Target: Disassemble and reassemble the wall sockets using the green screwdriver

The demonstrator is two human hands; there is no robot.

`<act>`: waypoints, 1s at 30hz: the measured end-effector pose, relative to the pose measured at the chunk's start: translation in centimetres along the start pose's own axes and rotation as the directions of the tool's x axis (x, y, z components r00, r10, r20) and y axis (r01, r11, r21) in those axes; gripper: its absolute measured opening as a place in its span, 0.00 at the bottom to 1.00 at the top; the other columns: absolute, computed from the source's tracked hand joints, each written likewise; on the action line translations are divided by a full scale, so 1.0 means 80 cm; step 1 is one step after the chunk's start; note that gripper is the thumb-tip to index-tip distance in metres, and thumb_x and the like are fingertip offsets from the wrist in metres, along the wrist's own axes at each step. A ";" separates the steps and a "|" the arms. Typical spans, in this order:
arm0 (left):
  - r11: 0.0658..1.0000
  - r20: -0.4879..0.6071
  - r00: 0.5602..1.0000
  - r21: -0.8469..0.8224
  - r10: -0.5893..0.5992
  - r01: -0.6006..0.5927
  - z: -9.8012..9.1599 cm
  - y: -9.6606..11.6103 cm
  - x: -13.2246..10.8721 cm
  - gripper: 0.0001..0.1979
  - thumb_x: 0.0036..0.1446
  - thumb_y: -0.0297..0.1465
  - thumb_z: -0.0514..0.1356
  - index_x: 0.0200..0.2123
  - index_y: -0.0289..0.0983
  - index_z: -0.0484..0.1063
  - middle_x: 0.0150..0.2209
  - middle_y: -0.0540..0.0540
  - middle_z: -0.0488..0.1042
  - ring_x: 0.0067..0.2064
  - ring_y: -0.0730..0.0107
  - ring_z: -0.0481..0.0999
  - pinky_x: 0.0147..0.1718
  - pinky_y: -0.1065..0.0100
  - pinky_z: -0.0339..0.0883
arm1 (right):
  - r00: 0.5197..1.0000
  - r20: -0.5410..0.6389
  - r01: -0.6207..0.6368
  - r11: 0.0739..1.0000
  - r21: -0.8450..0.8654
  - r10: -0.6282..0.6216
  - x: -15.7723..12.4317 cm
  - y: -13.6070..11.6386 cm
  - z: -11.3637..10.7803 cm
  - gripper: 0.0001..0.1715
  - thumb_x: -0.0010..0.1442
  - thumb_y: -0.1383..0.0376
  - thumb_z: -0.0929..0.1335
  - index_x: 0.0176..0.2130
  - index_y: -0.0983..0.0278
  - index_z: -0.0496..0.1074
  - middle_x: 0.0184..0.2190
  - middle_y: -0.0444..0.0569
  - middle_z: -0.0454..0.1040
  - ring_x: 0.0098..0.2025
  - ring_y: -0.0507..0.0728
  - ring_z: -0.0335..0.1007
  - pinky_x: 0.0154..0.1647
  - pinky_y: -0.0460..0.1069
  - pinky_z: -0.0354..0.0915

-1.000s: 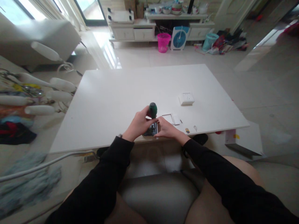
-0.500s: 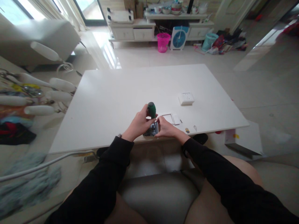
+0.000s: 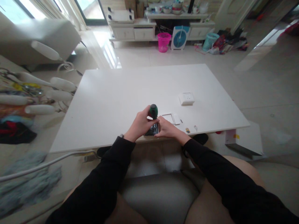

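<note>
My left hand is wrapped round the green handle of a screwdriver, which stands nearly upright over a small dark box at the table's front edge. The screwdriver's tip is hidden by my fingers. My right hand grips the right side of the dark box. Just beyond my right hand lie a white frame and a white plate beside it. Farther back on the right sits a white socket box.
Small metal pieces and a little clear bag lie near the front edge of the white table. A grey-white box stands below the table's right corner. A lamp with white arms is at the left.
My left hand and the screwdriver have shifted slightly to the right and down, and the handle now hides more of its shaft. My right hand stays on the box.
</note>
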State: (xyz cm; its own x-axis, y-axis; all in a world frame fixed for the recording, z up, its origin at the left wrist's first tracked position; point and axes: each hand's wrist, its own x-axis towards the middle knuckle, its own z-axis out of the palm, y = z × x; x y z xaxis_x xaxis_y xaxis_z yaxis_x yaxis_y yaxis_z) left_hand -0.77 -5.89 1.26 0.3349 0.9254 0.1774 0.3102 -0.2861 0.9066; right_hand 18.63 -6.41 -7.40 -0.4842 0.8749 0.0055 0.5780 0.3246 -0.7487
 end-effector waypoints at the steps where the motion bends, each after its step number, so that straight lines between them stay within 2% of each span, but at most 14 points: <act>1: 1.000 -0.002 1.000 -0.005 -0.003 0.003 0.000 0.000 0.000 0.14 0.55 0.32 0.70 0.42 0.37 0.72 0.36 0.46 0.79 0.38 0.66 0.80 0.36 0.65 0.81 | 1.000 -0.004 0.004 1.000 -0.010 -0.004 0.000 0.001 0.001 0.39 0.40 0.63 0.81 0.48 0.62 0.66 0.48 0.51 0.68 0.51 0.64 0.68 0.54 0.59 0.70; 4: 1.000 0.001 1.000 0.020 -0.015 0.015 -0.001 0.003 0.000 0.14 0.54 0.33 0.71 0.40 0.36 0.73 0.35 0.47 0.78 0.34 0.68 0.78 0.33 0.67 0.78 | 1.000 -0.013 -0.008 0.999 -0.036 0.007 0.002 0.002 0.005 0.36 0.39 0.63 0.81 0.45 0.62 0.66 0.46 0.50 0.66 0.49 0.63 0.67 0.51 0.58 0.69; 7: 0.992 -0.010 1.000 0.121 -0.022 0.023 -0.001 0.007 0.000 0.14 0.51 0.34 0.73 0.37 0.36 0.74 0.30 0.50 0.76 0.29 0.71 0.74 0.30 0.68 0.73 | 0.999 -0.019 -0.034 0.999 -0.036 0.033 0.003 0.003 0.006 0.35 0.37 0.62 0.81 0.41 0.61 0.64 0.43 0.47 0.65 0.46 0.62 0.66 0.48 0.56 0.68; 11: 0.988 -0.046 0.999 0.153 -0.019 0.026 0.001 0.011 0.001 0.16 0.50 0.35 0.75 0.36 0.37 0.72 0.30 0.51 0.76 0.29 0.72 0.72 0.30 0.69 0.69 | 0.999 -0.021 -0.040 0.999 -0.001 0.040 0.003 0.000 0.003 0.35 0.37 0.61 0.81 0.40 0.60 0.63 0.43 0.46 0.65 0.45 0.60 0.64 0.46 0.55 0.68; 17: 0.975 -0.104 0.994 0.220 0.028 -0.004 0.001 0.012 0.000 0.16 0.50 0.36 0.74 0.34 0.38 0.71 0.26 0.54 0.71 0.29 0.73 0.69 0.31 0.68 0.69 | 0.999 0.009 -0.048 0.999 -0.001 0.048 0.003 -0.001 0.000 0.34 0.39 0.61 0.81 0.42 0.60 0.65 0.45 0.48 0.65 0.48 0.62 0.65 0.51 0.58 0.68; 22: 0.996 -0.098 0.995 0.087 -0.015 0.023 0.001 0.006 0.001 0.17 0.49 0.35 0.74 0.35 0.39 0.69 0.30 0.52 0.75 0.30 0.70 0.77 0.29 0.68 0.75 | 0.999 0.007 -0.038 0.999 -0.021 0.038 0.005 0.000 0.001 0.35 0.38 0.62 0.81 0.43 0.61 0.66 0.44 0.48 0.66 0.48 0.63 0.66 0.52 0.59 0.69; 26: 0.997 -0.035 0.998 -0.061 -0.054 0.052 -0.002 0.007 0.003 0.19 0.50 0.29 0.71 0.43 0.38 0.69 0.36 0.48 0.79 0.38 0.65 0.83 0.35 0.66 0.81 | 0.997 0.000 -0.073 0.997 -0.005 0.073 0.003 -0.004 -0.002 0.37 0.37 0.62 0.81 0.44 0.61 0.65 0.45 0.49 0.67 0.47 0.63 0.67 0.52 0.59 0.69; 30: 0.980 0.072 0.994 -0.175 -0.084 0.096 -0.007 0.009 0.002 0.23 0.52 0.22 0.66 0.50 0.39 0.65 0.40 0.46 0.80 0.45 0.62 0.85 0.41 0.63 0.82 | 0.998 0.008 -0.066 0.997 0.051 0.065 -0.001 -0.007 -0.004 0.40 0.39 0.65 0.80 0.48 0.63 0.65 0.49 0.52 0.68 0.49 0.63 0.68 0.52 0.59 0.70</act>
State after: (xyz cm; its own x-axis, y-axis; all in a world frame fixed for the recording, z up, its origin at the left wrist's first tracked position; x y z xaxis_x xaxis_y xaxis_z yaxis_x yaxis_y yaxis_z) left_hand -0.97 -5.83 2.18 0.3707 0.9259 0.0724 0.1806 -0.1484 0.9723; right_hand 18.57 -6.52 -6.78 -0.4505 0.8915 -0.0485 0.5745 0.2479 -0.7801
